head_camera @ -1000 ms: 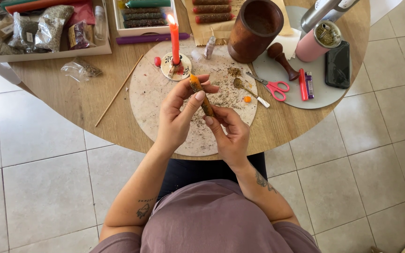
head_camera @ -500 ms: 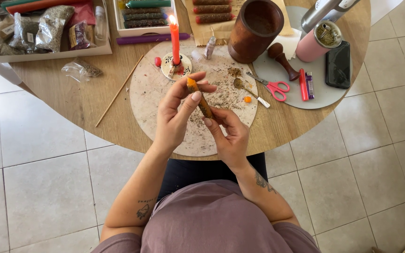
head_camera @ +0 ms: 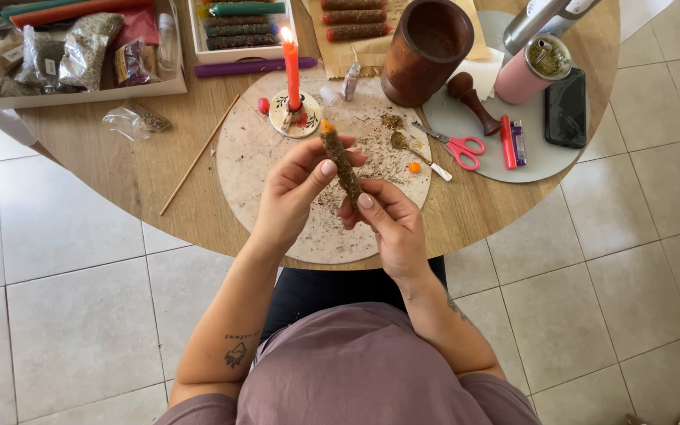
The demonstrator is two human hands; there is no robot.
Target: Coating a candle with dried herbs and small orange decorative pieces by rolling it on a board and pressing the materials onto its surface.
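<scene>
Where the round wooden table [head_camera: 159, 169] reaches farthest left, a cardboard box [head_camera: 80, 90] holds clear bags of dried herbs [head_camera: 72, 51], and a small plastic bag [head_camera: 131, 120] lies just near of it beside a thin wooden stick [head_camera: 198, 156] set on a slant. To the right, a lit red candle [head_camera: 291, 71] stands upright in a small painted holder [head_camera: 294, 116] at the far edge of a pale round mat [head_camera: 261, 165] scattered with herb crumbs.

Above the mat, the left hand [head_camera: 289, 197] rises from a bent forearm, wrist cocked, thumb and curled fingers pinching the upper part of a herb-coated candle [head_camera: 341, 161]. That candle is held in the air over the mat's middle, tilted, its orange tip pointing far toward the flame. The right hand [head_camera: 391, 224] comes in from the near right, palm turned inward, thumb and fingers closed around the candle's lower end. Both hands grasp it together, thumbs nearly meeting.

Farther right, a small spoon [head_camera: 411, 149] and pink-handled scissors [head_camera: 458, 145] lie at the mat's edge, with a dark wooden mortar [head_camera: 426, 47] beyond them. A wooden pestle [head_camera: 474, 98], a red lighter [head_camera: 506, 142], a purple lighter [head_camera: 519, 142], a pink tin [head_camera: 530, 71] and a black phone [head_camera: 566, 108] rest on a grey mat [head_camera: 545, 161].
</scene>
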